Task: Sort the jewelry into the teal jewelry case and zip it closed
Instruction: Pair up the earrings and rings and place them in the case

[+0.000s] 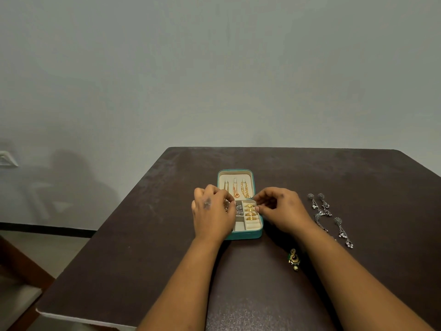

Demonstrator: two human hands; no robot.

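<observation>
Case: teal jewelry case (245, 235) lies open mid-bench, gold rings (250, 212) in its right slots, chains (238, 191) in the far lid
Left hand (212, 211): covers the case's left side, grip curled, contents unclear
Right hand (279, 207): at the case's right edge, fingertips pinched, hold unclear
Around: silver earrings (334, 218) right; gold-green earring (294, 259) near
Surface: dark brown bench (143, 247)
Room: grey wall (214, 68)

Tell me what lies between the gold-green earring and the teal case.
Head view: only bare table lies between the gold-green earring and the teal case.
</observation>
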